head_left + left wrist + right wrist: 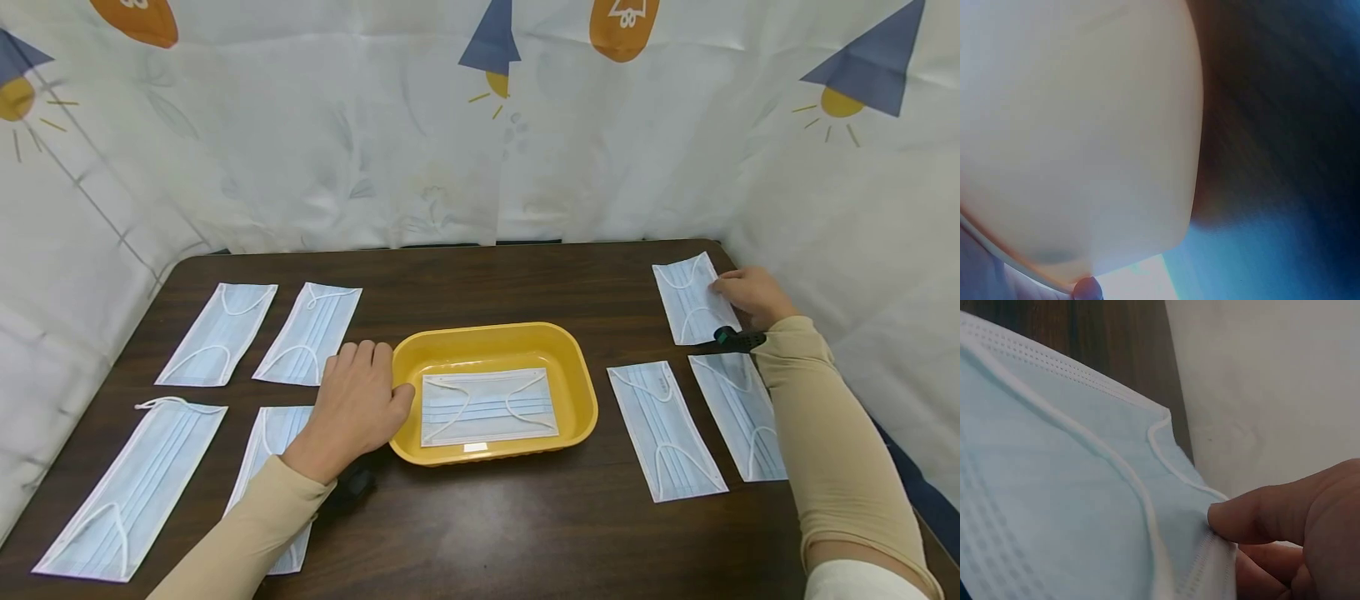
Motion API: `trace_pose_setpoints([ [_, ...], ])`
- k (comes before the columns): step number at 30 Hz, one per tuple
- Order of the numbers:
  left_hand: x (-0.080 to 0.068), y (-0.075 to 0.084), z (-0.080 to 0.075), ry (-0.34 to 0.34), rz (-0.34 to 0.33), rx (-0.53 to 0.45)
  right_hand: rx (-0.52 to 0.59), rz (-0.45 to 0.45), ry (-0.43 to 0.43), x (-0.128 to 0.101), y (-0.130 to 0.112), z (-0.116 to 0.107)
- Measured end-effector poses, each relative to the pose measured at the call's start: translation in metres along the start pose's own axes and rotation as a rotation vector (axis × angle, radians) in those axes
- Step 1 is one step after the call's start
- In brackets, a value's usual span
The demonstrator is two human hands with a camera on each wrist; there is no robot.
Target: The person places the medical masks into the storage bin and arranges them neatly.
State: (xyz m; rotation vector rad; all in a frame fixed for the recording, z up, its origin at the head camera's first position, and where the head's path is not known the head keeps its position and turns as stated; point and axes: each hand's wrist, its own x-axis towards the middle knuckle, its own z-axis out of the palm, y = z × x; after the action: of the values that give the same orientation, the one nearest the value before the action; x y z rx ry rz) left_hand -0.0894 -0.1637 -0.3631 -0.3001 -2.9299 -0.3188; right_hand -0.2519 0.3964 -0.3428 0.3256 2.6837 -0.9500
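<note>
Left hand (352, 404), fingers relaxed, rests against yellow tray (577, 375) holding one face mask (487, 407). Right hand (750, 293) pinches far-right face mask (690, 298) by its corner (1213, 550). Risk: thin edge slipping free, or loop snagging.

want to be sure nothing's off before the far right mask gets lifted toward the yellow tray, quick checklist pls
1. Right hand has hold of the far right mask: ok, the right wrist view shows thumb and finger pinching its edge.
2. Mask free of its neighbours: ok, it lies apart from the two masks nearer the person.
3. Yellow tray steadied: ok, left hand rests against its left rim.
4. Room in the tray: ok, one mask lies flat inside.
5. Ear loops clear of snags: cannot tell, part is under the hand.
6. Path from the mask to the tray: ok, bare table between them.
</note>
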Motion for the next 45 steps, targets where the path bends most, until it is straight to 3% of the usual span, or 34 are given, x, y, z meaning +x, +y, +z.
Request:
trace_pose_setpoints([
  [8, 0.0, -0.001, 0.0, 0.006, 0.009, 0.001, 0.053, -0.031, -0.137, -0.007, -0.009, -0.002],
  [20, 0.001, -0.001, -0.001, 0.007, 0.013, -0.004, 0.174, -0.071, -0.225, -0.006, -0.02, 0.001],
  [26, 0.001, -0.001, -0.001, 0.003, 0.01, -0.005, 0.288, -0.07, -0.236, -0.007, -0.023, 0.003],
  [33, 0.0, 0.0, -0.001, 0.0, 0.004, -0.005, 0.294, -0.086, -0.234, -0.01, -0.026, 0.006],
  [45, 0.001, 0.001, -0.001, 0.0, -0.001, -0.001, 0.43, -0.1, -0.235, -0.02, -0.031, 0.01],
])
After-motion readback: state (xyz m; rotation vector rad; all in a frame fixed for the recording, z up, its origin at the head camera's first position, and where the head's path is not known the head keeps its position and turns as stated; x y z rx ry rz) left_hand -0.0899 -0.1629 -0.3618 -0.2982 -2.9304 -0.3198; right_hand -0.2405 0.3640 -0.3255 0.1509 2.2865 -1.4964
